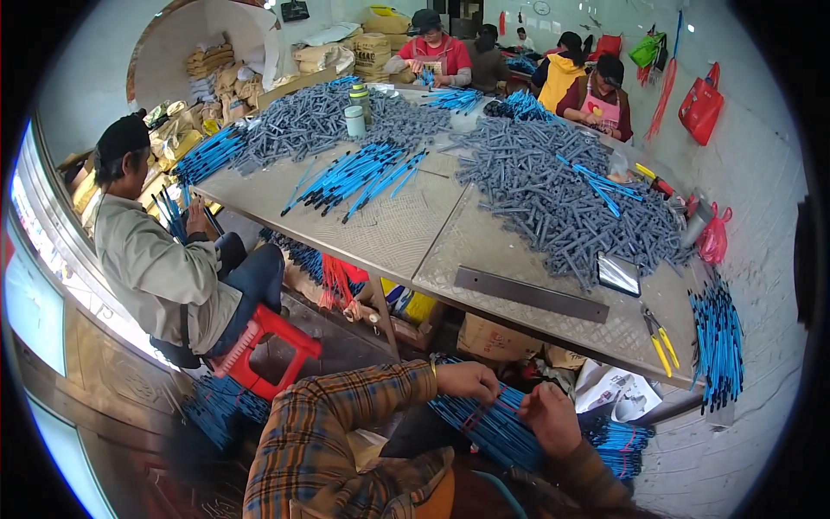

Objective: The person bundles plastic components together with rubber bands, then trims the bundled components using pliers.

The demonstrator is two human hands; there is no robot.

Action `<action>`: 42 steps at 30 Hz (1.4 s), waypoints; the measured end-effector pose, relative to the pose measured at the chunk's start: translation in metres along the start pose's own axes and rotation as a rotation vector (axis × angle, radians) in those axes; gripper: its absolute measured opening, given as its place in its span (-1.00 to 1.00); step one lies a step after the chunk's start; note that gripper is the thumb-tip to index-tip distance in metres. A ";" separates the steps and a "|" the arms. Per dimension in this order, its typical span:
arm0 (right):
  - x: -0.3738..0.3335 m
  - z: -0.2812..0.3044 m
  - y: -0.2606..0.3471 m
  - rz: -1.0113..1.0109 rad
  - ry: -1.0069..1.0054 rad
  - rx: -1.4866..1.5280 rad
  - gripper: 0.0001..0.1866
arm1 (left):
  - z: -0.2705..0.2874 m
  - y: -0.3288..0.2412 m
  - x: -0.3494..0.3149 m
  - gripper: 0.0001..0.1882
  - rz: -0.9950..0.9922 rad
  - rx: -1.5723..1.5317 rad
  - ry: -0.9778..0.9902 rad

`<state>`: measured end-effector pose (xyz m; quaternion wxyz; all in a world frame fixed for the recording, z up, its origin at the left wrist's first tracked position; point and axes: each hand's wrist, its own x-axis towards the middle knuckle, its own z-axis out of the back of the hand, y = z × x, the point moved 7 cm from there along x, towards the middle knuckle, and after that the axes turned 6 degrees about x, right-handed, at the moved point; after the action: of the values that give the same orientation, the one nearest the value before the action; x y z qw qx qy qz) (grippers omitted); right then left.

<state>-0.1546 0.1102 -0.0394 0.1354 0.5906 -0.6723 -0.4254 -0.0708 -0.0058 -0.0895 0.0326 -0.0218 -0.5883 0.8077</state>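
Desk: bare near the edge facing you
Left hand: fingers curled over blue-rod bundle, hold unclear
Right hand: fingers bent, hold unclear

Noted on table: flat dark bar along near edge, phone, yellow-handled pliers. Left of table: red plastic stool. Beyond table: round clock, red hanging bag.

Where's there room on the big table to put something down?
There's a wide bare patch on the table between the fanned-out blue sticks and the near edge, and a smaller one between the dark bar and the right-hand gray heap. Another gray heap crowds the far left.
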 end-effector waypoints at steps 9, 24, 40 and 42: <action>0.003 -0.036 0.012 0.009 0.284 -1.136 -0.77 | 0.002 -0.002 -0.004 -0.84 0.112 -0.080 0.007; 0.028 -0.028 -0.017 0.343 0.236 -1.310 -0.74 | 0.002 -0.009 -0.008 -0.89 0.101 -0.348 0.029; 0.021 -0.011 -0.015 -0.206 0.292 -0.463 -0.87 | 0.003 -0.009 -0.010 -0.86 0.138 -0.255 0.013; 0.016 -0.017 -0.006 -0.226 0.281 -0.441 -0.84 | 0.004 -0.008 -0.008 -0.85 0.141 -0.265 0.007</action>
<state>-0.1436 0.0888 -0.0387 0.3041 0.6711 -0.4680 -0.4879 -0.0628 -0.0082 -0.0809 -0.0252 -0.0700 -0.6868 0.7230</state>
